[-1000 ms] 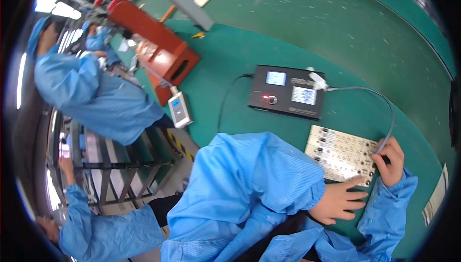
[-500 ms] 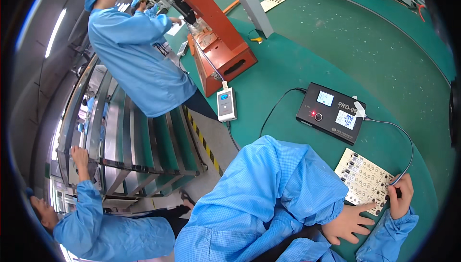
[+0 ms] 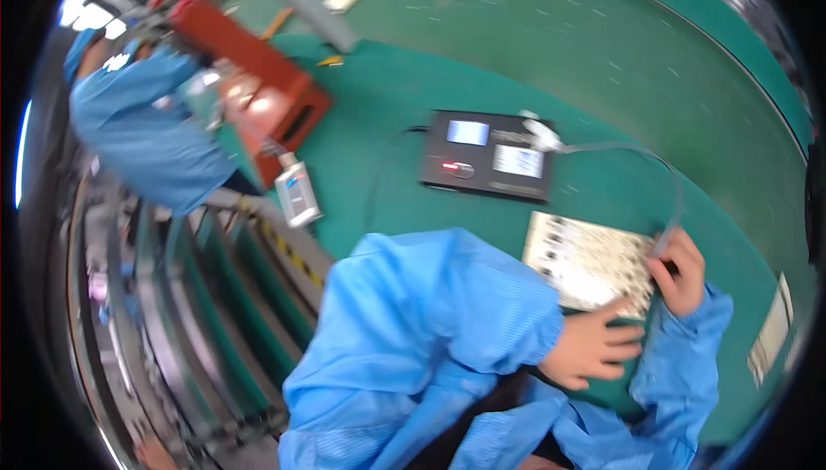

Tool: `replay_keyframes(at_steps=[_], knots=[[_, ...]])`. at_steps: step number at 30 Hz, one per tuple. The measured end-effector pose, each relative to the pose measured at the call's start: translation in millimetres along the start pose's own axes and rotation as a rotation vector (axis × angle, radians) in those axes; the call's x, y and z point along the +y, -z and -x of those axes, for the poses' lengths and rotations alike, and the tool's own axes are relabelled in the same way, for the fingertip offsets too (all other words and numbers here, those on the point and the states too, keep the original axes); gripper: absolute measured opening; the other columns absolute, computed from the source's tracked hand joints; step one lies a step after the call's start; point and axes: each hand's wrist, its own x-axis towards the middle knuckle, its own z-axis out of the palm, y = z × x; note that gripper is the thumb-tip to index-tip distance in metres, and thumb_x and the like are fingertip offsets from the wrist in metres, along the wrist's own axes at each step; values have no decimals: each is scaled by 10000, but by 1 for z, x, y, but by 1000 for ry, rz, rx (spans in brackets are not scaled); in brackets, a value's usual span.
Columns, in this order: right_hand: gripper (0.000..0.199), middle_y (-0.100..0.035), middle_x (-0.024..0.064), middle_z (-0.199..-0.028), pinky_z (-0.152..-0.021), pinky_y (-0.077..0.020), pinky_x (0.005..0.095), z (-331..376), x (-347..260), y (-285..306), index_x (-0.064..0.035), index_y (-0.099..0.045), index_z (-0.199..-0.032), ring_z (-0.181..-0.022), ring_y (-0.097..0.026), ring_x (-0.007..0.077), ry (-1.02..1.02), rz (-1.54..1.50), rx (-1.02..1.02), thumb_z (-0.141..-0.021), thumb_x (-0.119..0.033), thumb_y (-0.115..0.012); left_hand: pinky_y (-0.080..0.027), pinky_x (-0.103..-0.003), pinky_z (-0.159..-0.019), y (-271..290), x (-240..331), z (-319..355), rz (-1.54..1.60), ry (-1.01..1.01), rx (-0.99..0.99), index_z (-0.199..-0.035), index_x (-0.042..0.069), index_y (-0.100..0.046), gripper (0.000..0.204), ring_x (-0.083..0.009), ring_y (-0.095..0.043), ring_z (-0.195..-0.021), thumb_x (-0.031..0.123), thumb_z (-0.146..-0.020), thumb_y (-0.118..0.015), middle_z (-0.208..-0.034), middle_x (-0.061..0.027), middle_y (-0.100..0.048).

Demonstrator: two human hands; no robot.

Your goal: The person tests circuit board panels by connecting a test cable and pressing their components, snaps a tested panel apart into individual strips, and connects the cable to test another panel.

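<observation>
Resting the left hand [image 3: 594, 348] beside the board [image 3: 585, 250], palm down with fingers spread and nothing gripped, and reaching at least one finger onto its near right corner. Pinching the end of the grey cable [image 3: 678, 186] in the right hand [image 3: 682, 272] at the board's right edge — too blurred to tell whether touching a contact there. Leaving the board flat on the green table [image 3: 413, 83], just beyond the left hand, with glare across its middle.

Swung the head in the last half second, shifting board, hands and table leftward and upward in view and smearing everything; kept both hands posed alike at the same spots on the board. Judging from that, changing only the viewpoint — advancing no visible step of the work at the right edge.

Farther on, seeing the black box [image 3: 486, 179] with two lit screens and a red light, tied by the cable to the right hand. Off to the right, catching a pale strip [image 3: 772, 332]. Farther left, making out the white meter [image 3: 298, 194], then the red machine [image 3: 275, 83], the rack [image 3: 211, 298] and a blurred co-worker [image 3: 151, 126] in blue.
</observation>
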Motion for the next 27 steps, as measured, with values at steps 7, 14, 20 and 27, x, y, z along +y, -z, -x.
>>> replay_keyframes(at_steps=[7, 14, 20, 27], knots=[[149, -575, 109, -843, -648, -454, 342, -19, 15, -12, -8, -596, -811, -753, -568, 268, 30, -51, -12, -782, -19, -742, -278, -626, -1089, 36, -20, -3, -380, 215, -70, -1279, 59, -543, 645, -355, -387, -1360, 424, -757, -646, -1422, -183, -460], [121, -551, 103, -820, -586, -437, 308, -6, 13, 0, -8, -598, -814, -689, -546, 220, -14, -81, 40, -794, 10, -716, -329, -561, -1085, 46, -19, -14, -634, 344, -30, -1256, -71, -556, 779, -361, -420, -1335, 512, -746, -641, -1340, -230, -506], [78, -572, 92, -867, -625, -441, 291, -15, 24, -4, 10, -612, -873, -732, -559, 196, -3, -54, 8, -838, 2, -681, -368, -522, -1079, 54, -19, -15, -761, 445, -78, -1157, -110, -598, 660, -372, -525, -1229, 401, -746, -669, -1245, -261, -575], [121, -563, 68, -868, -612, -407, 269, -20, 41, 0, 3, -597, -802, -725, -535, 161, -76, -274, 29, -831, -16, -713, -487, -439, -997, 51, -34, -14, -903, 461, -124, -1078, -135, -626, 490, -370, -649, -1068, 273, -806, -634, -1146, -304, -639]])
